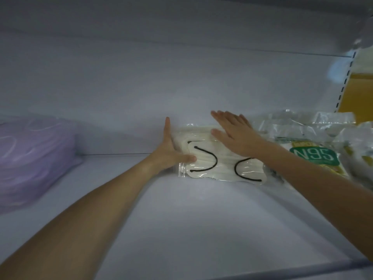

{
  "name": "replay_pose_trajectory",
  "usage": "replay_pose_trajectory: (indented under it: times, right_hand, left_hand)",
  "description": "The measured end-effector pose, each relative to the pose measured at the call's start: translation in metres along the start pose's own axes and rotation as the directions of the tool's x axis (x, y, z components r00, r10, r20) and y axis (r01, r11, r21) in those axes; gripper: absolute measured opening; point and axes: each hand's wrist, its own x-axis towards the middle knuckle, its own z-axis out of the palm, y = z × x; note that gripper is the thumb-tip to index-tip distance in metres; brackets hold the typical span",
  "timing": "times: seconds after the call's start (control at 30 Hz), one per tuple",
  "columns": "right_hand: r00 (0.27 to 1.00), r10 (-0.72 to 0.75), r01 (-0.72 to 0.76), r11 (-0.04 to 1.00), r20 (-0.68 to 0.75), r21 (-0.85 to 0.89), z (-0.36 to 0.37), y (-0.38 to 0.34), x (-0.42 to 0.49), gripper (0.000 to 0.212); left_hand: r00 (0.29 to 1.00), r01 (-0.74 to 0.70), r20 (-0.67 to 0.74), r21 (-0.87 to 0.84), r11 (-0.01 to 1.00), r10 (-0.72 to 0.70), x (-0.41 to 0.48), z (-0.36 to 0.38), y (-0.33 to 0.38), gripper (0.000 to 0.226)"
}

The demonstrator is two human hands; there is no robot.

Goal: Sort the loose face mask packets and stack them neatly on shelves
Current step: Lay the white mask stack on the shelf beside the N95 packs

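Packet (214,170) flat on shelf (201,223), long axis left-right, between my hands. Left hand (171,152) straight-fingered against its left edge, thumb on top. Right hand (236,136) spread flat across top, gripping nothing.

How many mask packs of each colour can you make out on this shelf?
Purple bundle: 1
White pack with black loops: 1
Green N95 pack: 1
Clear packs at far right: too blurred to count
Total: 3 that can be counted
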Motion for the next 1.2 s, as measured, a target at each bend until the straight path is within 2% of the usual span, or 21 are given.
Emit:
replay_pose_trajectory:
  times: [0.03, 0.13, 0.23, 0.3, 0.33, 0.4, 0.43, 0.5, 0.53, 0.6, 0.7, 0.73, 0.77, 0.83, 0.87, 0.9, 0.97, 1.03, 1.13, 1.2]
  right_hand:
    - [1.000, 0.024, -0.024, 1.000, -0.009, -0.008, 0.003, -0.007, 0.004, 0.058]
    - [0.995, 0.036, -0.030, 0.998, 0.094, -0.063, 0.012, -0.017, 0.014, 0.058]
    - [0.999, 0.032, -0.032, 0.999, -0.022, 0.026, 0.006, -0.018, 0.025, 0.058]
    - [0.994, -0.026, 0.020, 0.998, 0.104, 0.057, 0.005, -0.023, 0.028, 0.055]
    - [0.992, -0.039, 0.032, 0.998, 0.123, 0.061, 0.006, -0.024, 0.030, 0.054]
    - [1.000, 0.008, -0.009, 0.998, 0.016, 0.068, 0.007, -0.026, 0.036, 0.055]
    - [0.999, 0.031, -0.032, 0.997, 0.010, 0.067, 0.007, -0.025, 0.040, 0.057]
    - [0.988, 0.020, -0.028, 0.998, 0.151, 0.052, 0.007, -0.024, 0.044, 0.058]
    - [0.986, 0.016, -0.024, 0.998, 0.164, 0.049, 0.008, -0.022, 0.046, 0.058]
    - [0.996, 0.061, -0.063, 0.998, 0.061, 0.031, 0.008, -0.018, 0.049, 0.059]
    - [0.980, 0.069, -0.072, 0.997, 0.186, 0.007, 0.007, -0.014, 0.047, 0.057]
    - [0.988, 0.063, -0.066, 0.998, 0.139, 0.018, 0.006, -0.013, 0.046, 0.055]
    - [0.998, 0.065, -0.065, 0.996, 0.010, 0.060, 0.002, -0.012, 0.045, 0.051]
    - [0.957, 0.125, -0.066, 0.972, -0.262, 0.226, -0.011, -0.011, 0.038, 0.050]
    - [0.936, 0.130, -0.042, 0.964, -0.326, 0.261, -0.017, -0.009, 0.031, 0.053]
    - [0.938, 0.092, -0.021, 0.977, -0.334, 0.212, -0.019, -0.006, 0.020, 0.059]
    - [0.975, 0.009, -0.011, 1.000, -0.222, -0.008, -0.007, -0.005, -0.008, 0.078]
    - [0.991, 0.021, -0.043, 0.985, -0.131, -0.166, 0.012, -0.006, -0.033, 0.088]
    - [0.987, 0.117, -0.137, 0.972, -0.114, -0.192, 0.032, -0.001, -0.039, 0.083]
    - [0.993, 0.093, -0.105, 0.980, -0.079, -0.167, 0.034, 0.006, -0.031, 0.082]
  left_hand:
    - [1.000, 0.003, 0.013, -0.007, 1.000, -0.003, 0.000, 0.001, -0.001, 0.140]
    - [0.999, 0.000, 0.040, -0.027, 1.000, 0.001, 0.000, 0.000, -0.005, 0.140]
    - [0.999, -0.017, 0.044, -0.005, 1.000, 0.017, 0.000, 0.000, -0.005, 0.142]
    - [0.997, -0.022, 0.078, -0.046, 0.999, 0.026, 0.002, 0.000, -0.007, 0.141]
    - [0.997, -0.038, 0.069, -0.044, 0.998, 0.041, 0.002, 0.000, -0.008, 0.141]
    - [0.998, -0.062, 0.026, 0.015, 0.998, 0.061, 0.002, -0.001, -0.005, 0.143]
    - [0.998, -0.066, 0.024, 0.017, 0.998, 0.066, 0.001, -0.001, -0.004, 0.143]
    - [0.998, -0.053, 0.037, -0.008, 0.999, 0.054, 0.001, -0.001, -0.005, 0.142]
    - [0.998, -0.045, 0.035, -0.008, 0.999, 0.045, 0.001, 0.000, -0.005, 0.141]
    - [1.000, -0.027, 0.011, 0.027, 0.999, 0.027, 0.000, 0.002, -0.003, 0.141]
    - [1.000, -0.006, 0.002, 0.007, 1.000, 0.006, -0.001, 0.005, -0.001, 0.140]
    - [1.000, -0.008, -0.004, 0.012, 1.000, 0.008, -0.002, 0.006, -0.001, 0.139]
    - [1.000, -0.011, -0.015, 0.019, 1.000, 0.011, -0.002, 0.007, -0.001, 0.139]
    - [1.000, -0.010, -0.026, 0.020, 1.000, 0.010, -0.004, 0.009, -0.001, 0.138]
    - [1.000, -0.001, -0.023, 0.018, 1.000, 0.002, -0.004, 0.009, 0.000, 0.137]
    - [1.000, 0.011, -0.018, 0.015, 1.000, -0.010, -0.005, 0.009, 0.000, 0.137]
    - [0.999, 0.025, -0.021, 0.003, 1.000, -0.025, -0.004, 0.010, 0.001, 0.136]
    - [0.998, 0.037, -0.050, 0.004, 0.999, -0.037, -0.003, 0.013, 0.002, 0.135]
    - [0.990, 0.077, -0.120, 0.004, 0.997, -0.076, -0.004, 0.019, 0.005, 0.134]
    - [0.987, 0.096, -0.127, -0.009, 0.995, -0.096, -0.004, 0.023, 0.006, 0.131]
